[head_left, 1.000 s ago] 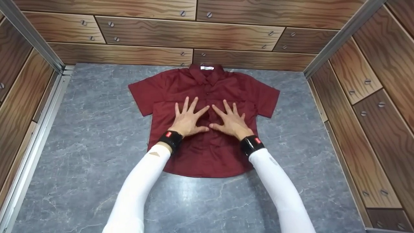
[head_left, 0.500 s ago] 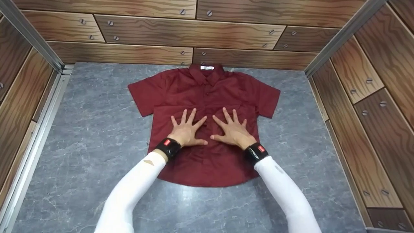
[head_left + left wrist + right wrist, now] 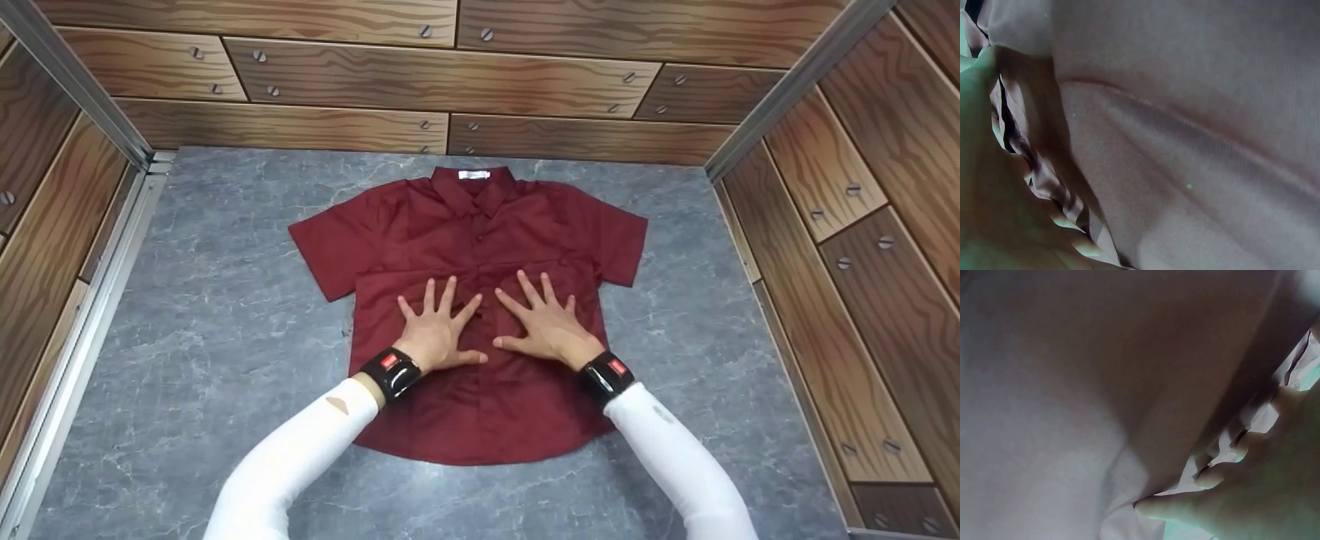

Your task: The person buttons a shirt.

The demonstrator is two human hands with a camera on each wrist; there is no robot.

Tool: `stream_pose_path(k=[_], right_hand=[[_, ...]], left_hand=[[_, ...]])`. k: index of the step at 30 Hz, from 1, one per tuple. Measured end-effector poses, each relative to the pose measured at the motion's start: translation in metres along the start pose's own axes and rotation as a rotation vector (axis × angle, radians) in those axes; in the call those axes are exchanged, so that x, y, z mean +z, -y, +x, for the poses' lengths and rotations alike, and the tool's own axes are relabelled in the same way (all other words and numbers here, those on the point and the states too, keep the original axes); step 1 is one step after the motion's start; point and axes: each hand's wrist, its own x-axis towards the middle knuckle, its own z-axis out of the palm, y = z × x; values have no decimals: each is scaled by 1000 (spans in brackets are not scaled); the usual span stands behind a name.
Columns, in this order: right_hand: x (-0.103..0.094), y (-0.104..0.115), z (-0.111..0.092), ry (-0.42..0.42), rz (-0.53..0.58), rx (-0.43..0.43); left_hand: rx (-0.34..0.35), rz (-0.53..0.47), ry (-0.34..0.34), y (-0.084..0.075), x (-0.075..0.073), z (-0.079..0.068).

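A dark red short-sleeved shirt (image 3: 480,420) lies front up on the grey surface, its collar with a white label pointing away from me. My left hand (image 3: 439,334) rests flat on the left half of its front, fingers spread. On the other half lies my right hand (image 3: 551,326), also with spread fingers, the two thumbs pointing at each other across the button line. A crosswise crease runs just beyond the fingertips. Both wrist views show the shirt cloth (image 3: 1213,67) close up, with the left palm at one edge and the right hand (image 3: 1264,484) at the lower right.
A grey marbled tabletop (image 3: 225,360) lies under the shirt. Wood-patterned panels (image 3: 337,75) stand at the back and on both sides, with metal rails (image 3: 82,82) at the corners.
Both hands have slid toward me, still flat and spread. The shirt has moved the same way, with its hem and lately its collar nearer to me.
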Motion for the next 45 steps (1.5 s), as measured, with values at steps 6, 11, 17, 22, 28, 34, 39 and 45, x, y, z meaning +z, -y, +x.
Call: stream_pose_path(k=[6, 11, 17, 22, 28, 34, 39, 45], right_hand=[[-4, 7, -1, -85, -1, -12], [-10, 21, 11, -418, 45, -46], [-14, 40, 30, -535, 71, -27], [-14, 47, 39, -473, 34, 49], [-14, 46, 41, -432, 48, 66], [-14, 39, 40, -414, 126, 62], [-14, 35, 38, -433, 163, 61], [-12, 32, 37, -469, 199, 65]], left_hand=[[71, -2, -174, 2, 3, 3], [161, -111, -559, 7, -1, 16], [118, -319, -610, 9, -11, 36], [67, -409, -532, 9, -13, 43], [65, -425, -513, 9, -10, 44], [37, -428, -495, 9, -7, 48], [17, -456, -512, 8, -3, 52], [16, -449, -536, 7, -2, 55]])
